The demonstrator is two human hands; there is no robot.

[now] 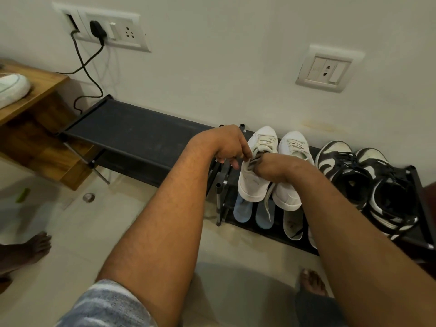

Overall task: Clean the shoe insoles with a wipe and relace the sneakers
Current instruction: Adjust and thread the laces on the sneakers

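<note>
Both bare forearms reach out over a low black shoe rack (132,133) that stands against the wall. The left hand (227,147) has its fingers curled down, and thumb and fingertips pinch the top of the tongue of a white sneaker (253,182). The right hand (266,166) is at the same shoe's opening, fingers curled round its collar; the fingertips themselves are hidden. The sneaker rests on the rack's top shelf, heel toward the person, and a loose lace (267,205) hangs from it past the shelf edge.

A second white sneaker (293,147) stands just beside it on the right, touching it at the heel. Further right on the same shelf are 2 black-and-white sneakers (342,166), laces slack. On the lower shelf lie 2 pale blue insoles (243,208) side by side and, near them, a white insole (292,223) with dark marks.

On the left, a wooden table (35,95) carries another white shoe (11,88). A black charger (98,29) is plugged into a wall socket above it. The person's bare foot (312,282) is on the tiled floor, and another bare foot (33,246) shows at the left edge.
</note>
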